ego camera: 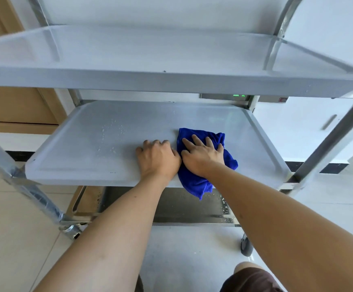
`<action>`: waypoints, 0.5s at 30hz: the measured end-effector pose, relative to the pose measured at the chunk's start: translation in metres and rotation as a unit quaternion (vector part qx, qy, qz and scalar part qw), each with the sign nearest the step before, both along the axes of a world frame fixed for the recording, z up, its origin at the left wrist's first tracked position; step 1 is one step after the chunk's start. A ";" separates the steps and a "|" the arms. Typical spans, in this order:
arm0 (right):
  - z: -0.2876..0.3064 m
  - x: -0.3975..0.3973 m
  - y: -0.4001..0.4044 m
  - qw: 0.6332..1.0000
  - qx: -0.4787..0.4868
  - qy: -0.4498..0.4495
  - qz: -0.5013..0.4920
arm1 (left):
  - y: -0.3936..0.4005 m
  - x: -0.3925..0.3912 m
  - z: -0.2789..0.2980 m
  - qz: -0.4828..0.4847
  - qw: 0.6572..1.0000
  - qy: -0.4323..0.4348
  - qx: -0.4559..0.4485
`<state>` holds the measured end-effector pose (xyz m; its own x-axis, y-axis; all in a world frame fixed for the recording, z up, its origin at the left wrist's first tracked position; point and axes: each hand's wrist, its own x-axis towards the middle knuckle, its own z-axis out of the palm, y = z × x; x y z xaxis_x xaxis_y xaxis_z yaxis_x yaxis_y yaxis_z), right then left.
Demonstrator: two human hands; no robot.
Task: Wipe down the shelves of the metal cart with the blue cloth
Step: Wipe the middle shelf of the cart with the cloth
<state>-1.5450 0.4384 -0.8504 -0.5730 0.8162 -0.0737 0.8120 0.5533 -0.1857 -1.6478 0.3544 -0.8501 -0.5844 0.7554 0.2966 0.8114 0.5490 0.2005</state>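
Flat, spread fingers of the right hand [203, 153] press the cloth [203, 175] onto the middle shelf [87, 148], its corner hanging over the front edge. Just left of the cloth, the left hand [157, 158] rests there with curled fingers, holding nothing. Droplets [112, 131] lie farther left.

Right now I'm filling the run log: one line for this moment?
right hand flat on cloth | left hand beside it, fingers curled | middle shelf | droplets left
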 end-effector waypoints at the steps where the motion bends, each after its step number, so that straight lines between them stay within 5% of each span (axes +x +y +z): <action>1: 0.001 0.003 -0.005 1.000 -0.002 -0.002 0.000 | -0.001 0.000 0.001 0.007 1.000 0.000 0.001; 9: 0.003 0.007 -0.040 1.000 0.005 -0.013 -0.007 | -0.013 0.001 0.007 -0.011 0.999 -0.024 0.027; 15: 0.006 -0.001 -0.042 1.000 0.004 -0.028 0.002 | -0.029 -0.038 0.012 -0.122 0.974 -0.187 -0.041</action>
<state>-1.5457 0.3960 -0.8441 -0.5716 0.8145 -0.0996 0.8186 0.5578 -0.1367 -1.6855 0.3256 -0.8379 -0.4394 0.8978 0.0308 0.7986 0.3747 0.4710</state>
